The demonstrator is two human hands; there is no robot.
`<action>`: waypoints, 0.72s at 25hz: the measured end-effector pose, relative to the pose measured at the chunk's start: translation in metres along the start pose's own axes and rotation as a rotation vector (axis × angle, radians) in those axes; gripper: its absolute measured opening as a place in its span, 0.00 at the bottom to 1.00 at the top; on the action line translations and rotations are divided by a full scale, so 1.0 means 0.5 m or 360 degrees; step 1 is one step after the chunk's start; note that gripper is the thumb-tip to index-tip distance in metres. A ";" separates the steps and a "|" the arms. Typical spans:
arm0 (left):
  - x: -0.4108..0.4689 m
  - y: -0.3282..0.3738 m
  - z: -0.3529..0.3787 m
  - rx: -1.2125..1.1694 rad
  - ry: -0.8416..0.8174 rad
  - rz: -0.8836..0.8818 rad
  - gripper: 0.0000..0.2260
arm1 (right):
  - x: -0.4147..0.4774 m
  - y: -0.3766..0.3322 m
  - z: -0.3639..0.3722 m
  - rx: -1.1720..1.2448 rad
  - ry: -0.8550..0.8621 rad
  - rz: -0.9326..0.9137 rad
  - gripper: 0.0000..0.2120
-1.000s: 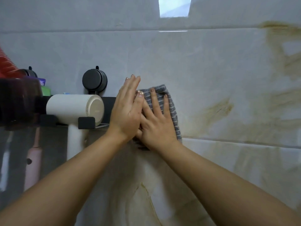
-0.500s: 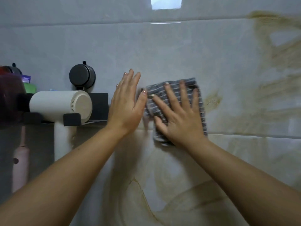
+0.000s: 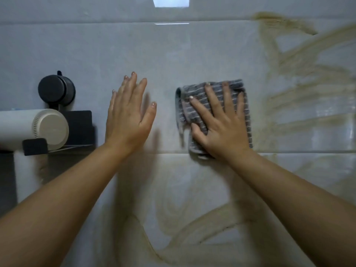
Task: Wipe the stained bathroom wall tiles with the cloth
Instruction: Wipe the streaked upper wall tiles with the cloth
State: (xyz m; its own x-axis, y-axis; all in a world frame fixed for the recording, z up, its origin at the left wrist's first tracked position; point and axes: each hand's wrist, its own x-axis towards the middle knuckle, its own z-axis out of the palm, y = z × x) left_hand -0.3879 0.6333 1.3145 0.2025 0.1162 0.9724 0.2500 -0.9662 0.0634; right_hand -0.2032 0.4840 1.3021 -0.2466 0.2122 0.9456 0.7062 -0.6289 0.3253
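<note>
Grey striped folded cloth (image 3: 183, 108), pressed under the right hand's (image 3: 221, 128) spread fingers, has slid right along the pale glossy wall tiles (image 3: 173, 54), away from the flat, empty left hand (image 3: 129, 116), nearing unwiped brown streaks (image 3: 300, 97).

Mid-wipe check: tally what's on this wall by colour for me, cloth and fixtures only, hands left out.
Grey: 1, the striped cloth
Black: 2, the suction hook and the holder
White: 1, the hair dryer lying in that holder
Total: 4
</note>
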 end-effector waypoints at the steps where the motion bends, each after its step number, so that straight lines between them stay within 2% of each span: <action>1: 0.003 0.009 0.004 0.0034 -0.0011 0.0033 0.29 | 0.018 0.034 -0.004 -0.0006 0.0004 0.0195 0.29; 3: 0.015 0.039 0.020 0.0056 -0.0001 0.0082 0.28 | 0.044 0.043 -0.006 0.0017 -0.0022 0.0481 0.29; 4: 0.023 0.061 0.030 0.0045 0.0018 0.0096 0.28 | 0.039 0.028 -0.008 0.0020 -0.0037 0.0437 0.30; 7: 0.037 0.114 0.054 0.0058 0.0030 0.0177 0.27 | -0.038 0.050 -0.014 0.0008 -0.0046 -0.0103 0.29; 8: 0.040 0.128 0.061 0.0101 0.0017 0.0217 0.28 | -0.045 0.098 -0.019 -0.0013 -0.0043 -0.0146 0.29; 10: 0.048 0.152 0.075 0.0220 -0.0024 0.0236 0.29 | -0.011 0.180 -0.025 -0.0015 -0.0045 0.0131 0.29; 12: 0.065 0.174 0.091 0.0301 -0.0077 0.0144 0.31 | 0.030 0.193 -0.023 0.0000 -0.0043 0.0425 0.29; 13: 0.074 0.185 0.099 0.0340 -0.0087 0.0086 0.31 | 0.042 0.181 -0.020 -0.0005 -0.0051 0.0391 0.29; 16: 0.082 0.194 0.111 0.0488 -0.0067 0.0028 0.35 | 0.080 0.207 -0.012 0.0014 -0.0092 -0.0044 0.29; 18: 0.078 0.191 0.112 0.0529 -0.0050 0.0016 0.37 | 0.145 0.300 -0.026 0.0008 -0.0081 0.0040 0.29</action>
State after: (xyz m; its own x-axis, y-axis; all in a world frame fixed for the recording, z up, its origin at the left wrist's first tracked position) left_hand -0.3030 0.5583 1.3457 0.2345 0.1195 0.9647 0.5420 -0.8399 -0.0277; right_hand -0.1235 0.3952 1.4192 -0.1947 0.2342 0.9525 0.7149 -0.6310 0.3013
